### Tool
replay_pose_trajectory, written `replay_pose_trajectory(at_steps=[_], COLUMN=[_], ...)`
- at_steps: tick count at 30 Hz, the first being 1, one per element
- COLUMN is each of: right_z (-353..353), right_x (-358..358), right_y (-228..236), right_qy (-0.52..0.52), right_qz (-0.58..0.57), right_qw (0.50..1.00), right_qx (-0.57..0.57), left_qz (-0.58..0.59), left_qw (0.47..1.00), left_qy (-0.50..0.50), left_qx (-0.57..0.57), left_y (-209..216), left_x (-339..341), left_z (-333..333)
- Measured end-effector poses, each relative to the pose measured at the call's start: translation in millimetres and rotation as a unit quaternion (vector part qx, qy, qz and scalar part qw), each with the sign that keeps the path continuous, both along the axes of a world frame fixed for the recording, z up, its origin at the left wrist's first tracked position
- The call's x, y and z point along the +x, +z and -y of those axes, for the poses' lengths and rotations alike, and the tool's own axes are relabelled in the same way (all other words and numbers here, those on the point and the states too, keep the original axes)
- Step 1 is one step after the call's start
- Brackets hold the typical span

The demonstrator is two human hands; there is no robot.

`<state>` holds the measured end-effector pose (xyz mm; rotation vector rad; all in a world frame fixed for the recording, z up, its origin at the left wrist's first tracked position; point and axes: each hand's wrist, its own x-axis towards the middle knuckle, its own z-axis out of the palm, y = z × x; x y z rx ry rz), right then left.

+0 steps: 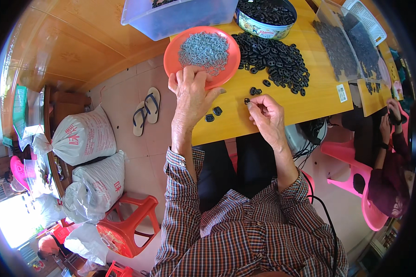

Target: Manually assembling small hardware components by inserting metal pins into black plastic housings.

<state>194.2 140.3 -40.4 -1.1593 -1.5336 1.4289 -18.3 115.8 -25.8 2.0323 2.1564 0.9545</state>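
An orange-red plate (170,57) holds a heap of small grey metal pieces (203,48), thin and short like springs or pins. Over its near rim lies my left hand (189,94), fingers bent down at the heap and thumb standing apart; nothing shows in its grasp. My right hand (268,117) is closed in a pinch on a small black piece (247,100), just above the yellow table (309,101). Between my hands, near the table edge, lie two loose black oval pieces (210,118). A wide pile of similar black pieces (282,64) spreads beyond my right hand.
A clear plastic bin (180,21) and a round tin (263,31) of black pieces stand at the back. Clear boxes (337,51) are at the far right, near another person's hands (388,122). Sacks (85,134), slippers (145,111) and a red stool (127,226) stand left.
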Motion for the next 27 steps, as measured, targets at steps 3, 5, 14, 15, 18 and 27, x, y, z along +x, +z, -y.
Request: replay_pose_trajectory(at_steps=[3,5,14,15,18,27], right_z=[0,0,0,0,-1,-1], right_x=[1,1,-1,0,2,10], right_y=[-1,-2,-1,-1,1,10], right_qy=[-0.003,-0.003,-0.005,-0.005,-0.007,-0.025], right_qz=[-0.001,-0.003,-0.004,-0.009,-0.017,-0.055], right_qw=[1.0,1.0,1.0,1.0,0.999,0.993], right_qx=[0.003,0.003,-0.001,-0.017,-0.045,-0.097], left_qz=[0.015,0.03,0.065,0.065,0.073,0.136], left_qw=[1.0,0.999,0.998,0.998,0.997,0.984], left_qy=[0.001,-0.006,0.001,0.001,-0.001,0.024], left_qx=[-0.018,-0.013,0.014,0.014,0.011,0.11], left_y=[3,3,0,0,0,13], left_x=[-1,-3,-2,-2,0,40], left_z=[2,3,2,2,2,21])
